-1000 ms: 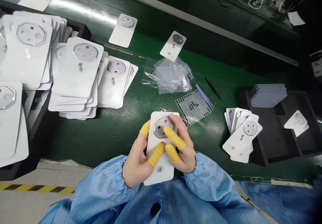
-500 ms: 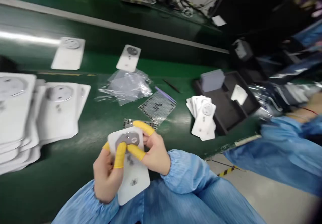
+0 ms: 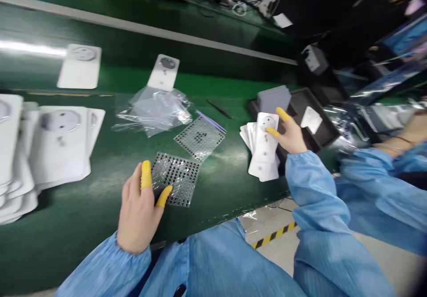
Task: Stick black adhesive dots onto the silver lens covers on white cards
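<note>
Bare green table (image 3: pixel 83 208) lies open in front of the left hand (image 3: pixel 138 208), running left to the white plate stacks (image 3: pixel 50 150) that block the left edge. Just right of that hand, two dotted sheets (image 3: pixel 175 179) and, farther back, crumpled clear bags (image 3: pixel 153 110) and tweezers (image 3: pixel 218 108) clutter the middle. A clear strip of table separates these from the small plate pile (image 3: pixel 263 165) under the right hand (image 3: pixel 290 134). The black tray (image 3: pixel 325 130) closes off the far right.

White plate (image 3: pixel 266 137) left both hands' shared grip; right hand (image 3: pixel 289 133) now sets it on the stack (image 3: pixel 258 165), left hand (image 3: pixel 142 208) dropped to dotted sheet (image 3: pixel 175 179).
</note>
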`<state>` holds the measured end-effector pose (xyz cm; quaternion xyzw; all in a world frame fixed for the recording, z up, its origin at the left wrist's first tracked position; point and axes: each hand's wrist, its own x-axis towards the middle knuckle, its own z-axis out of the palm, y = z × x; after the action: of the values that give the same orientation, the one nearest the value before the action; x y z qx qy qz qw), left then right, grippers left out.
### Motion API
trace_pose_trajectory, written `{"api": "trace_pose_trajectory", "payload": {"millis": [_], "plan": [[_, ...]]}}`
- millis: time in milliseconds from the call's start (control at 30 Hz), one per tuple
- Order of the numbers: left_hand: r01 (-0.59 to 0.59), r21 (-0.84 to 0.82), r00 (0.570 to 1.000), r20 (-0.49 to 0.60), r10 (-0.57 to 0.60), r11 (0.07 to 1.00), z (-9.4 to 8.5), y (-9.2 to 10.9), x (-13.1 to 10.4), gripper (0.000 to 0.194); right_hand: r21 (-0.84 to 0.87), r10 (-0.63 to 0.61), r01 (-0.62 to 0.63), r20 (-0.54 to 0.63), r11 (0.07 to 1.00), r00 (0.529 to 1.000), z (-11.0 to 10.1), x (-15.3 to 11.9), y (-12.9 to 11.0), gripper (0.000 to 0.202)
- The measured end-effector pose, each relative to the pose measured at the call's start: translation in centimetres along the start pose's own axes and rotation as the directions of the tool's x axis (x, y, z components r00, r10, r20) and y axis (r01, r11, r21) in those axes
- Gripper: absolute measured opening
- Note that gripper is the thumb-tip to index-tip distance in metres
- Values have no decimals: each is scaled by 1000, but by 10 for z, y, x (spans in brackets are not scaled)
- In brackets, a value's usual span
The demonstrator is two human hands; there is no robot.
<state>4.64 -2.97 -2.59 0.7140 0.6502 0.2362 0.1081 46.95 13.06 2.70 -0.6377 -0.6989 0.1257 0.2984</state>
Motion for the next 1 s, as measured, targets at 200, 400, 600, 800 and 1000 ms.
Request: {"api": "trace_pose_trajectory", "payload": {"millis": [200, 400, 600, 800, 1000], "plan": [[362, -201, 932, 111, -346, 910, -7, 1, 1, 70, -121, -302, 300, 1, 946, 953, 56, -55, -105, 41], [527, -692, 823, 270, -499, 494, -20, 2, 6, 86, 340, -623, 533, 269, 775, 734, 153, -118, -194, 34], [580, -803, 731, 437, -525, 139, -24, -7, 3, 96, 473, -603, 452, 234, 756, 763, 173, -123, -190, 28], [577, -806, 724, 432, -538, 130, -23, -2, 2, 97, 592, -559, 381, 145, 710, 816, 171, -122, -208, 25], [588, -782, 752, 433, -496, 209, -22, -7, -6, 93, 531, -586, 435, 151, 727, 796, 162, -123, -216, 25]]}}
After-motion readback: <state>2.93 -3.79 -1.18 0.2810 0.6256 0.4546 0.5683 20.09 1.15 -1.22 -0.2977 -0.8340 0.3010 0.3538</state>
